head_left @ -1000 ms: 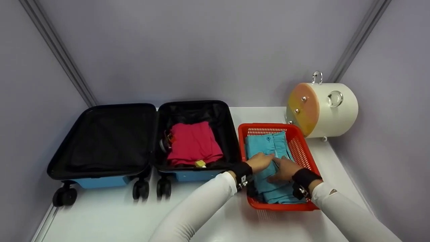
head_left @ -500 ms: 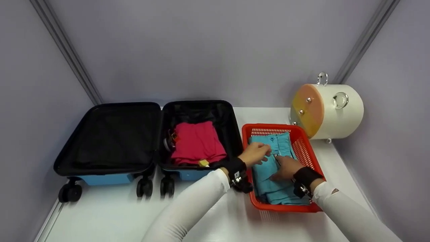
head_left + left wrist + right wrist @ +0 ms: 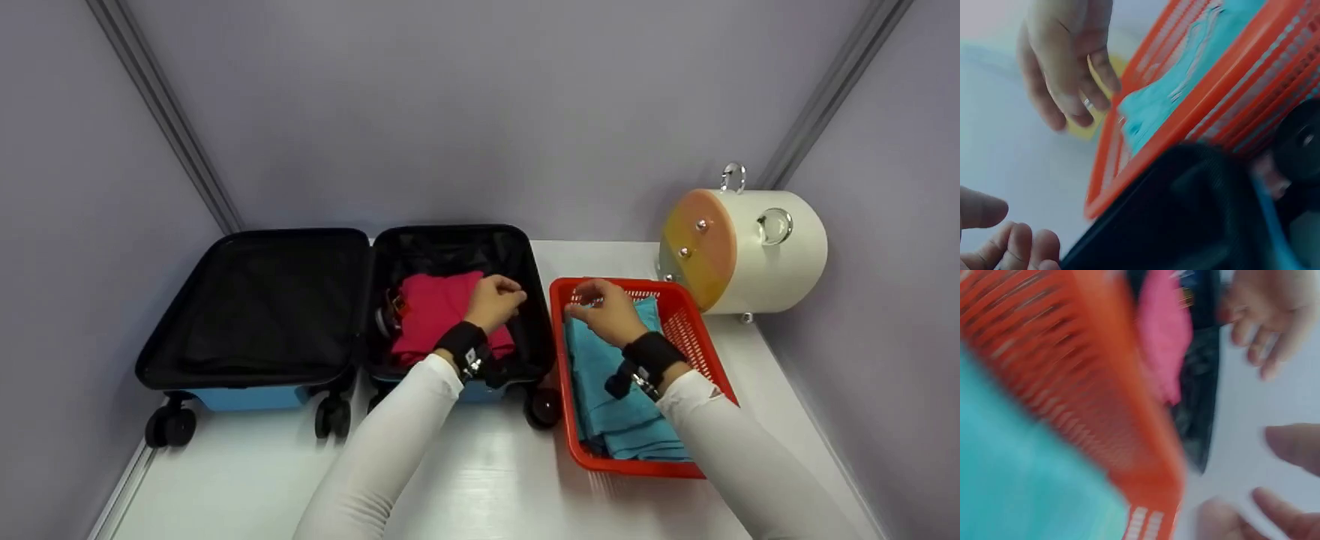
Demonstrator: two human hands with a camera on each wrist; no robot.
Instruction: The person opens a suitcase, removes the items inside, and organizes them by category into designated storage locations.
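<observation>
My left hand (image 3: pixel 493 304) is above the folded pink garment (image 3: pixel 431 311) in the open suitcase (image 3: pixel 534 300). Its thumb and fingers stand apart in the left wrist view, holding nothing. Over the far left part of the red basket (image 3: pixel 576 442) is my right hand (image 3: pixel 611 315), fingers loosely bent; the right wrist view shows nothing between them. Folded light-blue pants (image 3: pixel 622 416) lie in the basket beneath it, partly covered by the hand and wrist. Beside the pink garment sits a dark coiled item (image 3: pixel 386 315) with a gold-coloured piece, perhaps a belt.
The suitcase's other half (image 3: pixel 262 307) lies open at the left, black inside. Caster wheels (image 3: pixel 171 426) stick out in front. Behind the basket, a cream cylindrical case (image 3: pixel 780 255) with a coloured end stands near the right wall. White table surface (image 3: pixel 472 480) shows in front.
Both hands have left the light-blue pants. My left hand moved left over the suitcase; my right hand rose toward the basket's far left corner. The whole view shifted slightly.
</observation>
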